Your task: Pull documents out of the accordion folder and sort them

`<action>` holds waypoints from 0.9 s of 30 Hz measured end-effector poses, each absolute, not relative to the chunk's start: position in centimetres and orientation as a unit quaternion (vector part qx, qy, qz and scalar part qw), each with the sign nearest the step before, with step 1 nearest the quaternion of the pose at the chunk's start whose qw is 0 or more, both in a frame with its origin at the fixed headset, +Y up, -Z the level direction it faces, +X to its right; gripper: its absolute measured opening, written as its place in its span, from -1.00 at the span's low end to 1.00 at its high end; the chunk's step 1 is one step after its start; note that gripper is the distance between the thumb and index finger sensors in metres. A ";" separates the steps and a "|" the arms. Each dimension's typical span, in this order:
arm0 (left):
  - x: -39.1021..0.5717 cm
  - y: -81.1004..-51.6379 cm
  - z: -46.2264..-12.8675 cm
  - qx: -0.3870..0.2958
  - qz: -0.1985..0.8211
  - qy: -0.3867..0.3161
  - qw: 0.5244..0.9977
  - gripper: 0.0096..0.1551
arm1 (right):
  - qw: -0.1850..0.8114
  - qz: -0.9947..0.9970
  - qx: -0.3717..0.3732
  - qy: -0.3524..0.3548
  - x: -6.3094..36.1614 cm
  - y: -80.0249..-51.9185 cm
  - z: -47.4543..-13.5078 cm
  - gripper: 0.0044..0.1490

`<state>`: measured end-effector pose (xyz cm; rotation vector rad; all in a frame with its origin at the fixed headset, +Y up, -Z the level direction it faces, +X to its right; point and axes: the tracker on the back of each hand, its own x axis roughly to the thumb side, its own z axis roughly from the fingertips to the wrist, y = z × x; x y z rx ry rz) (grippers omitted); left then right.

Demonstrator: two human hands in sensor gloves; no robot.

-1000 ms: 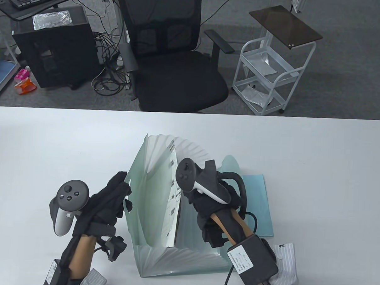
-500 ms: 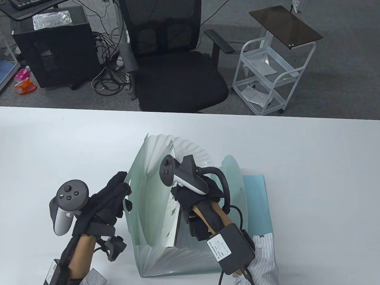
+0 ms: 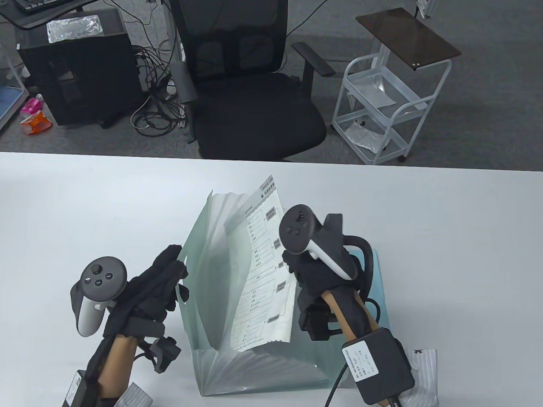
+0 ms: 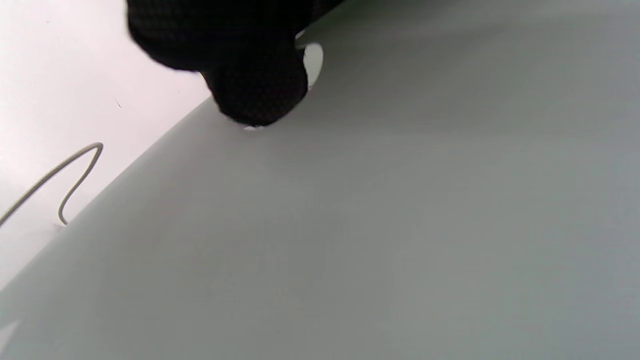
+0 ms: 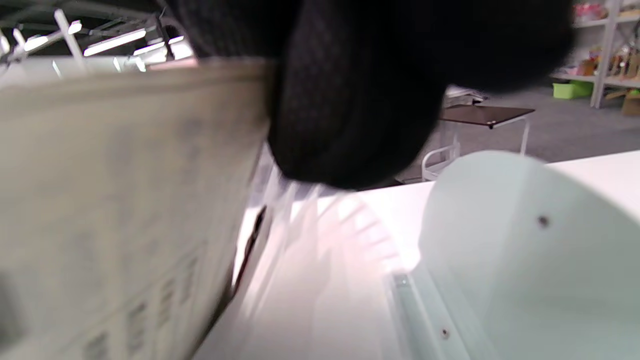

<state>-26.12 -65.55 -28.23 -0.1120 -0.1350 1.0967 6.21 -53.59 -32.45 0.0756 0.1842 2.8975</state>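
A pale green accordion folder stands open on the white table, its pleats fanned out. My left hand holds the folder's left cover; in the left wrist view a gloved fingertip presses on that cover. My right hand grips a white printed sheet by its right edge and holds it partly lifted out of the folder, top end tilted away. In the right wrist view the blurred sheet sits under my gloved fingers.
A light blue sheet lies flat on the table to the right of the folder, partly under my right arm. A black office chair and a white cart stand beyond the far table edge.
My right hand reached into the folder's pockets, took hold of the printed sheet, then rose up and right, drawing it partly out. The left hand has not moved.
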 end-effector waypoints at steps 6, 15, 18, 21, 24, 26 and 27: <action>-26.0 -65.6 -28.2 -0.054 0.519 -0.065 0.850 -0.21 | 0.186 0.980 0.014 0.075 10.3 -52.4 -31.7 -0.53; -26.0 -65.6 -28.3 -0.054 0.518 -0.065 0.851 -0.21 | 0.315 0.948 0.001 0.045 16.5 -50.3 -31.0 -0.53; -26.0 -65.6 -28.3 -0.055 0.517 -0.065 0.852 -0.21 | 0.349 0.937 -0.030 0.005 19.0 -49.6 -30.7 -0.53; -26.0 -65.6 -28.3 -0.055 0.518 -0.064 0.851 -0.21 | 0.400 0.912 -0.066 -0.064 21.6 -48.9 -30.5 -0.53; -26.1 -65.7 -28.3 -0.056 0.521 -0.065 0.849 -0.21 | 0.439 0.885 -0.102 -0.116 24.2 -48.7 -30.4 -0.53; -26.1 -65.7 -28.3 -0.058 0.523 -0.066 0.848 -0.21 | 0.459 0.868 -0.123 -0.146 25.9 -48.8 -30.5 -0.54; -26.1 -65.7 -28.3 -0.058 0.523 -0.066 0.848 -0.21 | 0.465 0.863 -0.127 -0.153 26.6 -48.9 -30.5 -0.54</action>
